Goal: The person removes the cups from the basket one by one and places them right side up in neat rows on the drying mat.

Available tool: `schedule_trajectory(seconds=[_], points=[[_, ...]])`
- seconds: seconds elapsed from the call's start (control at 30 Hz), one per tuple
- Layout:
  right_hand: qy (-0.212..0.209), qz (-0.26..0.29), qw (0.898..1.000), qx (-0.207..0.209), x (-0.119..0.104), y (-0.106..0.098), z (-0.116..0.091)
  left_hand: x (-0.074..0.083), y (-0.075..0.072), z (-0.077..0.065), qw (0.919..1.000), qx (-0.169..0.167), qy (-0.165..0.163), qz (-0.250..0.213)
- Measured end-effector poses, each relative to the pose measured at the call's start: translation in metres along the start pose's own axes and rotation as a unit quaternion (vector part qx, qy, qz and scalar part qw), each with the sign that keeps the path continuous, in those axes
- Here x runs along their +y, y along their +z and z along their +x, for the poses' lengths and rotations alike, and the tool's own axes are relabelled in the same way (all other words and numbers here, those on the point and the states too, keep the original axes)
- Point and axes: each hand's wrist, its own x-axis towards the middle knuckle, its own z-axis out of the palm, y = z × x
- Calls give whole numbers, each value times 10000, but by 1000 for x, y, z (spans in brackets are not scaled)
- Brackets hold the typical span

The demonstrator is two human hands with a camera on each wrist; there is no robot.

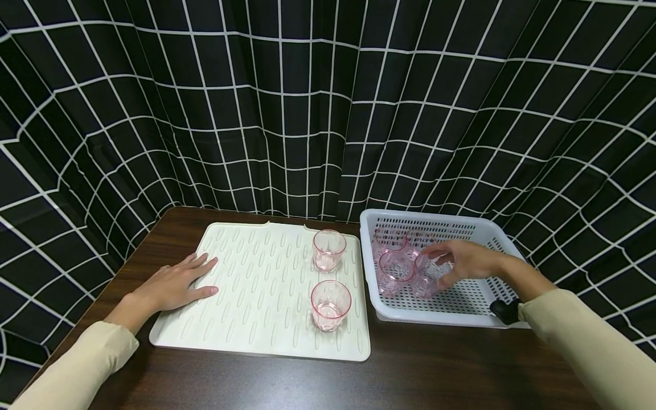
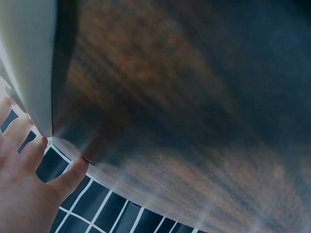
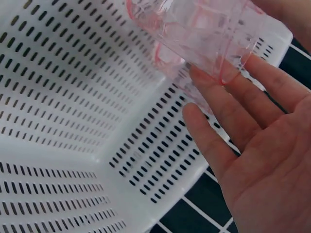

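My left hand lies flat with fingers spread on the left edge of a white ridged drying mat. In the left wrist view the fingers reach along the mat's edge. My right hand is inside a white perforated basket, fingers extended and thumb apart, at the near right one of several clear pink-rimmed glasses. The right wrist view has its fingertips right at that glass, which overlaps them. Two similar glasses stand upright on the mat, a rear one and a front one.
Beneath the mat and basket is a dark brown wooden table. Black curtains with a white grid surround its back and sides. The basket stands just right of the mat, and its raised walls surround the remaining glasses.
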Motion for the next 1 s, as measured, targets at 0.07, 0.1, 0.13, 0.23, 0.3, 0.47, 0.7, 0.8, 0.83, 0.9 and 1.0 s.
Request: schedule_trajectory(seconds=[0.07,0.1,0.13,0.23,0.3,0.47,0.7,0.8,0.83,0.9,1.0], points=[[-1,-109,9998,179,-1,-3,-1,0,0,0,10000,5,10,14],[2,-166,9995,277,-2,-4,-2,0,0,0,10000,2,1,13],[-12,-209,9991,377,-2,-6,-3,0,0,0,10000,3,1,7],[-74,-300,9973,663,-4,-11,-4,0,1,0,10000,8,-6,-4],[-153,-305,9957,865,-7,-14,-4,0,1,-1,10000,18,-6,-6],[-122,-474,9880,1465,-14,-19,-3,0,1,-1,10000,20,-9,-8],[198,-606,9750,2129,-23,-20,1,-2,3,-1,10000,29,11,25],[236,-590,9711,2302,-28,-20,4,-3,3,-1,10000,32,12,30],[268,-580,9702,2339,-30,-20,5,-3,3,-1,10000,29,7,27],[290,-559,9686,2405,-34,-21,7,-3,3,-1,10000,23,1,19],[216,-533,9673,2470,-42,-20,11,-3,3,-2,10000,16,-9,10]])
